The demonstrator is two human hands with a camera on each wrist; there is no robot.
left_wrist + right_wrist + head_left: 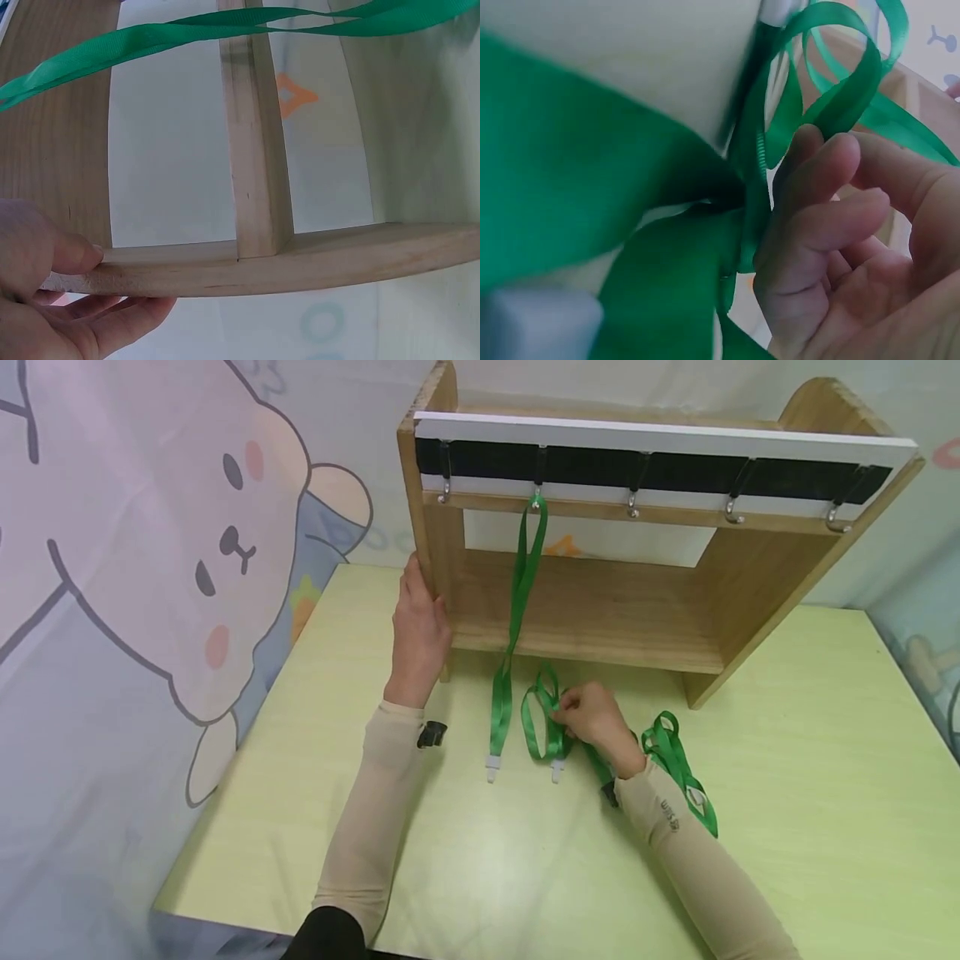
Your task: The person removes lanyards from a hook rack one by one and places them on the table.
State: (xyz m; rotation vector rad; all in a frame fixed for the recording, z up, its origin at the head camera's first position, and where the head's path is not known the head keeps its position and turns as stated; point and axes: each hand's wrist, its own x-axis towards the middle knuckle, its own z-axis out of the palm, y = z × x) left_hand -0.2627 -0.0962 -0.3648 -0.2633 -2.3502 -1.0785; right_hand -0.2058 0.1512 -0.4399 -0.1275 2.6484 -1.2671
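My left hand (420,631) grips the left side panel of a wooden rack (615,647). In the left wrist view, the thumb lies on one face of that panel and the fingers (135,324) on the other. A green lanyard (501,702) hangs from the rack's second hook, its white clip low in front. Just right of it, a looped green lanyard (556,745) is pinched by my right hand (597,718) between thumb and fingertips. The right wrist view has its loop (847,97) rising from the pinch. Under the right wrist passes another green strap (597,764).
More green lanyard (675,764) lies bunched beside the right forearm on the pale green table (840,793). Several metal hooks line the rack's front rail (675,443), among them the middle hook (633,503). A cartoon-printed cloth (150,527) covers the wall behind and left.
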